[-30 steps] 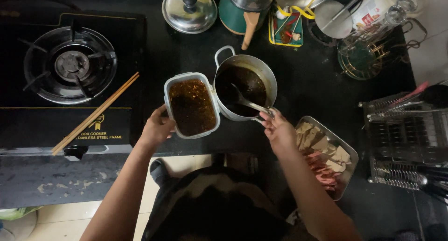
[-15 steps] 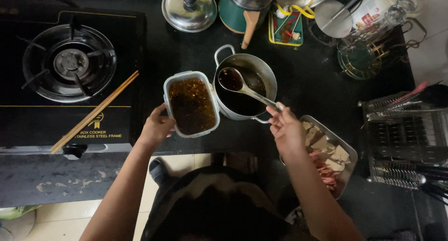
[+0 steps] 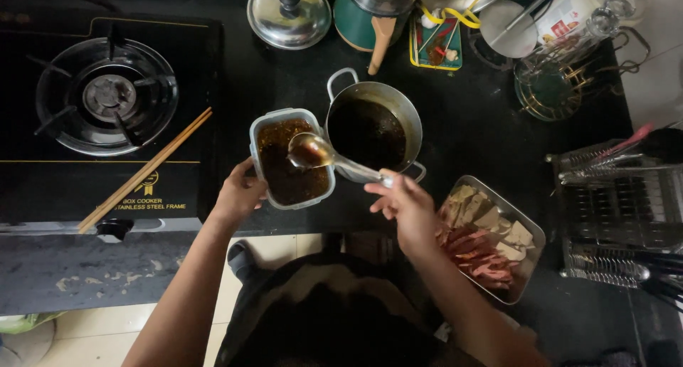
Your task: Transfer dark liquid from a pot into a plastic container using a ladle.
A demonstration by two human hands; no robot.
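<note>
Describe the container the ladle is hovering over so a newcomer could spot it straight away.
Start at the gas burner on the left of the black counter and move right, past the wooden chopsticks. There sits a rounded rectangular plastic container of dark, flecked sauce, steadied by the left hand. Unlike the round steel pot beside it, it is translucent and has no handles.

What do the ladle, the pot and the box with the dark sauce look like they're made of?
The ladle looks like polished metal, probably steel: its bowl is shiny and reflective. The pot looks like brushed grey metal with a dull sheen on its rim and looped handles. The box seems to be translucent plastic: its pale rim lets the sauce show through.
</note>
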